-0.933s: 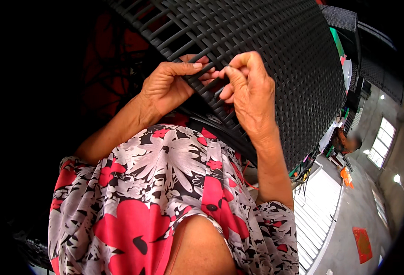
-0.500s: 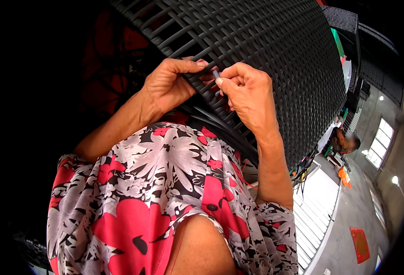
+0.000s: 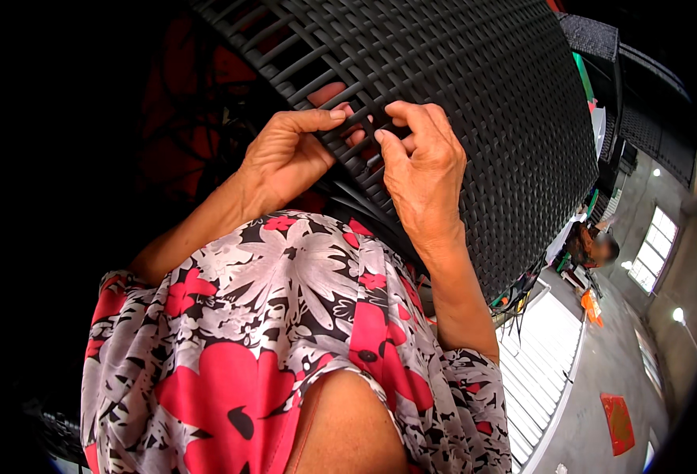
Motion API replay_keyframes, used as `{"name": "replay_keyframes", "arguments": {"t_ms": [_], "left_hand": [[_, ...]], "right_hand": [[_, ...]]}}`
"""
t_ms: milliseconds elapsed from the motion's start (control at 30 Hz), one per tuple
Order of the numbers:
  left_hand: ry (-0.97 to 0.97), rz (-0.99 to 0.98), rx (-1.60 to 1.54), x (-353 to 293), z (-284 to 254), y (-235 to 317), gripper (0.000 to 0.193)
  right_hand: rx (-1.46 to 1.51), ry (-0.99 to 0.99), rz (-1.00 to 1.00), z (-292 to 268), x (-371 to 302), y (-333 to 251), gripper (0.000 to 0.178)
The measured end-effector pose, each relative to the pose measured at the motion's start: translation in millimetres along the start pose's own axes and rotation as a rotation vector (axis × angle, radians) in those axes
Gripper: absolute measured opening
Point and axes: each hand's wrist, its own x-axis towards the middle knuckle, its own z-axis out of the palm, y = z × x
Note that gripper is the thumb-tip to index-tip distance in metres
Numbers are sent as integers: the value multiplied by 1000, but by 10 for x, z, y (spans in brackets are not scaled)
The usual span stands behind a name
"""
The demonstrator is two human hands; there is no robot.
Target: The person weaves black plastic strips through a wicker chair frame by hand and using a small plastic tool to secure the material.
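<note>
A large black wicker panel (image 3: 475, 118) of woven plastic strands slopes across the upper middle. Along its near left edge the weave is loose, with open gaps between the crosswise strands (image 3: 309, 83). My left hand (image 3: 289, 154) grips that edge, thumb on the front. Its fingers reach behind the panel and show through the gaps. Just to the right, my right hand (image 3: 423, 162) is at the weave, thumb and forefinger parted and the other fingers curled. I see no strand between that thumb and forefinger.
Loose dark strands (image 3: 206, 103) hang in the shadow on the left, against something red. Far right, another person (image 3: 593, 245) is near a window (image 3: 654, 249). An orange-red sheet (image 3: 619, 424) lies on the grey floor (image 3: 593, 379).
My right thumb and forefinger, pinched on a short grey strand end before, have come apart. My left fingers have spread behind the edge and show more through the gaps.
</note>
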Motion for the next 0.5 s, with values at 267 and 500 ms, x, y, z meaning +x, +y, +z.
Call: {"name": "replay_keyframes", "arguments": {"t_ms": [267,500], "left_hand": [[-170,105,138,-48,-23,-4,46],[-180,110,141,-34,47,178,34]], "right_hand": [[257,-93,0,53,160,-24,12],[-166,-81,-313,57,341,12,3]]}}
